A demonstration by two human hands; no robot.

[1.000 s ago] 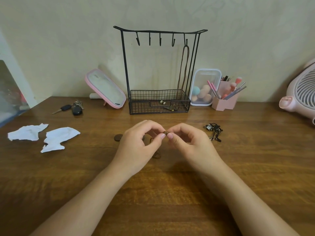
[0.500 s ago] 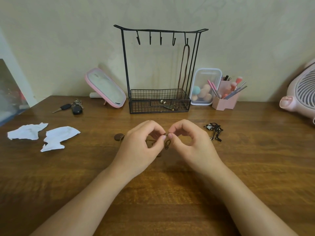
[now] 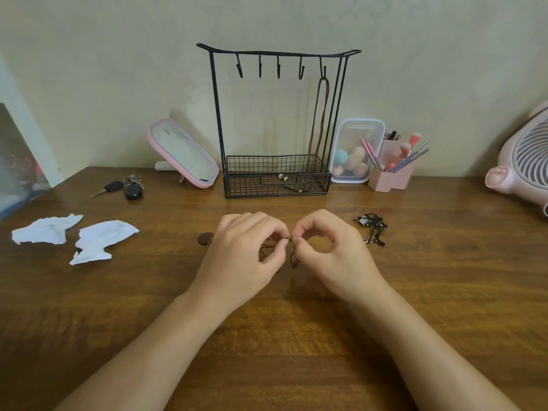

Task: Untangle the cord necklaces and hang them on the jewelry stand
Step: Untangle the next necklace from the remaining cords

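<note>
My left hand (image 3: 246,256) and my right hand (image 3: 332,253) meet fingertip to fingertip over the wooden table, both pinching a thin brown cord necklace (image 3: 293,258). A short loop of it hangs below the fingers, and its round brown pendant (image 3: 204,238) lies left of my left hand. A tangled black cord necklace (image 3: 372,228) lies on the table right of my right hand. The black wire jewelry stand (image 3: 278,51) rises behind, with one brown cord necklace (image 3: 318,120) hanging from its rightmost hook into the basket.
Two crumpled white papers (image 3: 89,238) and car keys (image 3: 124,188) lie at the left. A pink mirror (image 3: 184,155) leans left of the stand. A clear box of sponges (image 3: 354,152), a pink brush holder (image 3: 391,173) and a pink fan (image 3: 525,164) are to the right.
My fingertips have drawn slightly apart and worked the brown cord, so a small loop now dangles below them. Both hands stay in the same spot.
</note>
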